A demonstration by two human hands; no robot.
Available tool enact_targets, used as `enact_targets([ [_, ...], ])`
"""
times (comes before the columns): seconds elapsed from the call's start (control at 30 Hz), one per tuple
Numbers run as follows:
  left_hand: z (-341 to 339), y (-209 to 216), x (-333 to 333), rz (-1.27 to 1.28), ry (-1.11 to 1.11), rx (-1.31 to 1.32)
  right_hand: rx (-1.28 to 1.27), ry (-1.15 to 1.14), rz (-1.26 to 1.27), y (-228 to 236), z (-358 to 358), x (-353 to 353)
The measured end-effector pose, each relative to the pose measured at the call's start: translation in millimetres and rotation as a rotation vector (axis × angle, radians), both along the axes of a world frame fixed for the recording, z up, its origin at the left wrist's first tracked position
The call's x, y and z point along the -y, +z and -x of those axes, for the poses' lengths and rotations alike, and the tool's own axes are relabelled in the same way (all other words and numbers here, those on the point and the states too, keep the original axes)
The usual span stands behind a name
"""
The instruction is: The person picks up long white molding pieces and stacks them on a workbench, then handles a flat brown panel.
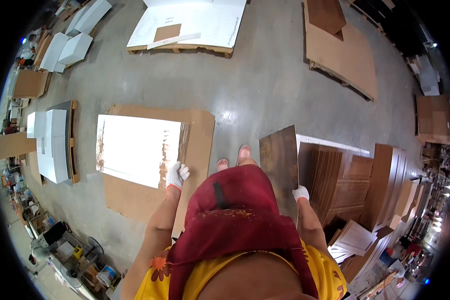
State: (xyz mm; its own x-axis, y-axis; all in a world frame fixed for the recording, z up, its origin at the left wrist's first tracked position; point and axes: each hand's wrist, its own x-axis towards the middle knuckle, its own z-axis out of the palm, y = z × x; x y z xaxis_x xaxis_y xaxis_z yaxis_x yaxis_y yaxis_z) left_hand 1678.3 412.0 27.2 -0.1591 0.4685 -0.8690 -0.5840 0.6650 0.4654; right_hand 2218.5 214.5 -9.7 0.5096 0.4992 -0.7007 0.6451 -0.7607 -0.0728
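Note:
My left hand [177, 175], in a white knitted glove with an orange cuff, is over the near right corner of a stack of white panels [135, 145] with brown-smeared edges. Its fingers are curled in, and nothing shows between them; whether it touches the stack I cannot tell. To my right, my right hand [301, 193], also gloved in white, is closed on the right edge of a dark brown wood-look panel [280, 157]. That panel stands tilted beside my legs. The fingertips behind its edge are hidden.
The white stack lies on a cardboard sheet [197, 130]. Several brown panels [352, 180] lean at the right. Ahead are a pallet with a white sheet [210, 25] and another with a cardboard top [340, 55]. White boxes [55, 145] stand on a pallet at left.

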Motion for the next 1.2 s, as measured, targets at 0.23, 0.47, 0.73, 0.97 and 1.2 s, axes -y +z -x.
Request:
enact_targets([
  [0.23,-24,-42,-67,0.014,0.016,0.052,-0.08,0.119,0.037,0,-34,-61],
  [0.47,-93,-28,-127,0.331,0.132,-0.139,-0.173,0.013,0.041,-27,-92,-127],
  [0.73,-160,22,-277,-0.025,0.191,-0.046,-0.173,0.202,0.1,34,-133,-323],
  [0.97,-131,-57,-328,0.216,0.346,-0.107,-0.016,0.385,0.016,98,-132,-505],
  [1.2,-134,-94,-432,0.039,0.354,0.136,0.147,0.424,-0.155,168,-152,-689],
])
